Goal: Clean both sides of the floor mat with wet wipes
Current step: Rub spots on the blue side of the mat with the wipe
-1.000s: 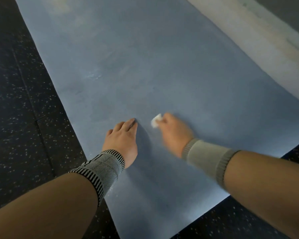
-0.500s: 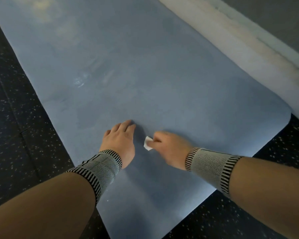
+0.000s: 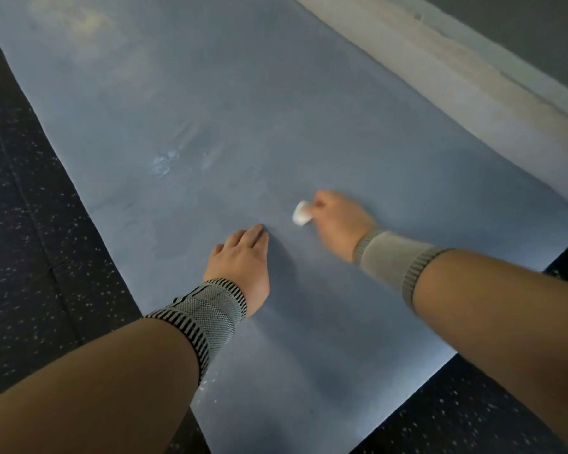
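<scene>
A blue floor mat (image 3: pixel 276 109) lies flat on the floor and fills most of the view. My left hand (image 3: pixel 243 260) rests palm down on the mat near its left edge, fingers straight and together. My right hand (image 3: pixel 338 221) grips a small bunched white wet wipe (image 3: pixel 300 213) and holds it against the mat, a little to the right of and beyond the left hand. The right hand is blurred by motion. Damp streaks (image 3: pixel 177 158) show on the mat further out.
Dark speckled rubber flooring (image 3: pixel 30 224) borders the mat on the left and at the near right corner. A pale wall base (image 3: pixel 473 80) runs along the mat's right side.
My right hand has swept the wipe up and to the right across the mat, away from the left hand. The left hand stays pressed in place.
</scene>
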`<state>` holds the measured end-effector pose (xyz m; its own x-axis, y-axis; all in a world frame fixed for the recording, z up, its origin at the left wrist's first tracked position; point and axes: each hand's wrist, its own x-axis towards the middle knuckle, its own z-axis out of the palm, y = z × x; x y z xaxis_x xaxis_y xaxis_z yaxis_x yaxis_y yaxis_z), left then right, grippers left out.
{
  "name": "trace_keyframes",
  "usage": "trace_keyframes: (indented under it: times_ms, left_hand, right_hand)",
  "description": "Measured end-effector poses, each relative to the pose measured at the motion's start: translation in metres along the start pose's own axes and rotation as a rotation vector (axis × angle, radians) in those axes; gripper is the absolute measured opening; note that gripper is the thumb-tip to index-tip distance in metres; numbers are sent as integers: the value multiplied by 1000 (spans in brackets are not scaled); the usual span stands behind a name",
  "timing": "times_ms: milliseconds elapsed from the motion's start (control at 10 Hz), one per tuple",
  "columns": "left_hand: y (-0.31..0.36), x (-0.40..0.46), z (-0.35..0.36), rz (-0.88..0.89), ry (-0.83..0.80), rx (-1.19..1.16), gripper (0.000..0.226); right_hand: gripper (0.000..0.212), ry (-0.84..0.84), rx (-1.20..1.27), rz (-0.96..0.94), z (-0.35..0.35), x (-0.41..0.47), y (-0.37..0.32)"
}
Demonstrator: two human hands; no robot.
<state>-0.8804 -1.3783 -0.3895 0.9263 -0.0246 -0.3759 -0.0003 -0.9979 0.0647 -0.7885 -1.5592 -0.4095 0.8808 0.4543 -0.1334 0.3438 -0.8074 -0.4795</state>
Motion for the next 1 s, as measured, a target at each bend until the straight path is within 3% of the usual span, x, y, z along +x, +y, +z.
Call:
trace_keyframes:
  times_ms: [100, 200, 300, 400, 500, 600, 700, 800, 900, 1000]
  left_hand:
    - [-2, 2, 2, 9, 9, 0, 66]
    - [-2, 5, 5, 12, 40, -27, 68]
    - [-4, 9, 7, 25, 61, -39, 71]
    - [-4, 17, 4, 39, 38, -18, 70]
    - [-1, 30, 0, 51, 29, -8, 69]
    - [8, 42, -3, 56, 54, -10, 67]
    - [18, 49, -4, 68, 37, -6, 66]
    - [26, 52, -4, 78, 27, -7, 65]
    - [36, 58, -4, 122, 49, -6, 64]
    - [48, 63, -4, 153, 62, -10, 64]
  right_hand:
    - [22, 105, -176, 202, -15, 24, 19]
    - [29, -88, -65, -131, 9, 13, -21]
    - [40, -181, -56, -326, 7, 23, -28]
    - [23, 41, -108, -6, -21, 45, 14]
    - [15, 157, -127, 172, -25, 48, 29]
    - [35, -80, -174, -214, -2, 34, -4]
    - [31, -46, -193, -208, -11, 44, 10]
    - [10, 171, -186, 229, -42, 50, 51]
    - [26, 83, -218, 97, -30, 28, 48]
    - [38, -39, -278, -208, -11, 0, 43]
